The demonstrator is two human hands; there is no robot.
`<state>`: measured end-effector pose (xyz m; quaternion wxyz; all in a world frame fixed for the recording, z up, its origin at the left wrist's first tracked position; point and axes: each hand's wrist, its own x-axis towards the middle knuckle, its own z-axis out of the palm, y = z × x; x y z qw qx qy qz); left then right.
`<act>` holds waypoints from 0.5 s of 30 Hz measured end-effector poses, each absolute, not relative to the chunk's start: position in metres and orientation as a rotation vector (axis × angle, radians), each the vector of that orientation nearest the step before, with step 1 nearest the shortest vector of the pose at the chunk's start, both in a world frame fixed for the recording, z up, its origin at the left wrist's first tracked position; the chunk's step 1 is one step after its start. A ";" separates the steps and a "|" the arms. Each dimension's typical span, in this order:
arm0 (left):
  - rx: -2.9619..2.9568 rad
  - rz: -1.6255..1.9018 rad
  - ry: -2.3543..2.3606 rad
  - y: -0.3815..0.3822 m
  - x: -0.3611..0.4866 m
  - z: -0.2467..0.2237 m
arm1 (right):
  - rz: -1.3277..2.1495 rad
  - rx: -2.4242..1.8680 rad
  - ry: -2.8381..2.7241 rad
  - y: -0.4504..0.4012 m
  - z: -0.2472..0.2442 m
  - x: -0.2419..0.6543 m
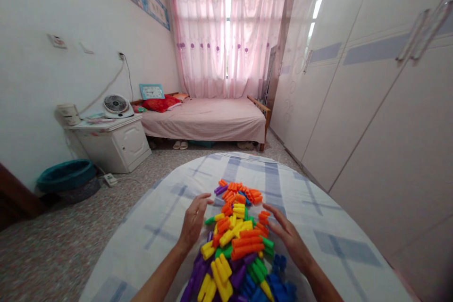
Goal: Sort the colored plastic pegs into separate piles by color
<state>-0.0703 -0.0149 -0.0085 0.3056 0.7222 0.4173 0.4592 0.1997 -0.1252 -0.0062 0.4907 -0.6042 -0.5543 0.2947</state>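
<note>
Colourful plastic pieces lie in a long heap down the middle of the round table. Orange pieces and yellow pieces sit among green, purple and blue pieces. At the far end is a smaller cluster of mostly orange pieces with a few purple and blue ones. My left hand is beside the heap on its left, fingers apart and holding nothing. On the right side, my right hand is close to some orange pieces, its fingers spread and nothing in them.
A blue-and-white cloth covers the table. Beyond it stands a bed below pink curtains. At the left are a white cabinet with a fan, and a teal-lined bin. A wardrobe lines the right side.
</note>
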 end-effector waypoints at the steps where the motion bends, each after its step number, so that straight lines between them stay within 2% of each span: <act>1: 1.961 1.204 1.161 0.002 -0.073 -0.017 | 0.660 -1.525 -1.310 -0.116 -0.012 0.209; 4: 2.246 1.048 1.209 0.050 -0.073 -0.045 | 0.446 -1.695 -1.258 -0.082 -0.036 0.230; 8: 2.422 0.886 1.147 0.087 -0.055 -0.064 | 0.213 -1.726 -1.488 -0.039 -0.064 0.242; 15: 2.214 0.802 1.005 0.090 0.005 -0.054 | 0.469 -1.586 -1.537 0.004 -0.061 0.212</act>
